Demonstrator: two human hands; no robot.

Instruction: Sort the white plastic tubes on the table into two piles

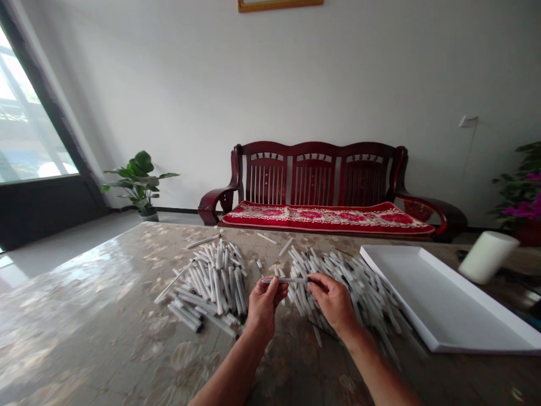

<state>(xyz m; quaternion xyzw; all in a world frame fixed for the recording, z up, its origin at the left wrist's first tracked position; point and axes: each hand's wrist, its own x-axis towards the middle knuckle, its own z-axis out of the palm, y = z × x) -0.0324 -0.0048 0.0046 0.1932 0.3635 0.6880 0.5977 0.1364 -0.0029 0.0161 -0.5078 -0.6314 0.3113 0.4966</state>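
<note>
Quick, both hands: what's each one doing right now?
Left hand: closed, pinching one end of a pen.
Right hand: closed, gripping the same pen's other end.

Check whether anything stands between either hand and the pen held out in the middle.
Nothing visible does: the left hand and right hand both have the pen in their grip, one near each end.
</note>
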